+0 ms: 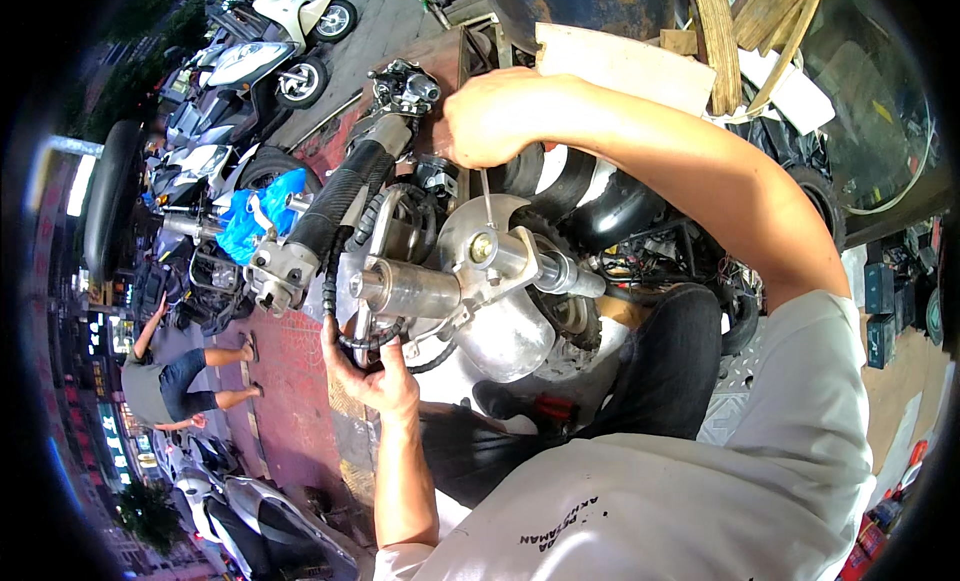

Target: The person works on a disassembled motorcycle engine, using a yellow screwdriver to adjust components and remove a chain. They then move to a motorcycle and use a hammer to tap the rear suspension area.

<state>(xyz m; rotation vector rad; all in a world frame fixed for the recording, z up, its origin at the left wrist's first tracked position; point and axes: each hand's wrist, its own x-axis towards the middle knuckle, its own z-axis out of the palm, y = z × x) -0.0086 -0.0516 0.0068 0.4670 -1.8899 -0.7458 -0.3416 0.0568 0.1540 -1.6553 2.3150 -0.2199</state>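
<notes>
A dismantled two-wheeler assembly of bare silver metal stands upright in front of me. My right hand (490,118) is closed in a fist above it; a thin metal rod (489,199) runs from below the fist down toward the silver bracket (505,256). Whatever handle sits inside the fist is hidden. My left hand (380,381) pinches a black spiral-wrapped cable (370,341) between thumb and fingers, beside the silver cylinder (412,288). Next to it leans a dark carbon-patterned tube (350,196) with a silver end clamp (275,274). Behind the bracket is a rounded silver cover (505,336).
Parked scooters (250,66) line the far left, near a blue plastic bag (262,216). A person (185,381) in shorts is on the left. Wood planks (713,46) and black tyres (560,176) lie beyond the assembly. A small black mechanical part (405,88) sits by my right hand.
</notes>
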